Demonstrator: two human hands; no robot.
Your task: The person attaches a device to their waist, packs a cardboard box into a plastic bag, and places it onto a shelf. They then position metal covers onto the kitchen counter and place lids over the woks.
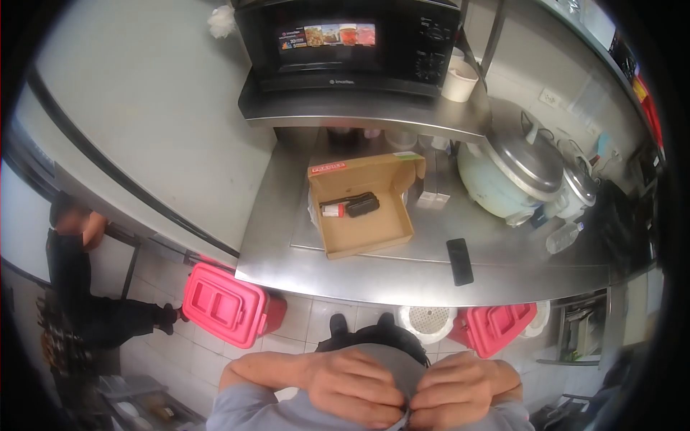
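Both hands are drawn up against the chest of the grey shirt [273, 409], low in the view. My left hand [453, 391] has its fingers curled inward, knuckles toward the camera. Close beside it, my right hand [356, 388] is curled the same way, the fingertips of the two almost meeting. A thin dark line shows in the gap between them; what the fingers pinch is hidden. Ahead on the steel counter [345, 284] lies an open cardboard box [374, 230] holding a black strapped item [363, 205] and a small red-and-white item [332, 210].
A black phone [460, 262] lies near the counter's front edge. Rice cookers [514, 165] and a clear bottle [564, 237] stand right. A microwave [338, 43] sits on a shelf above. Red lidded bins [226, 305] are on the floor. Another person [79, 280] is at left.
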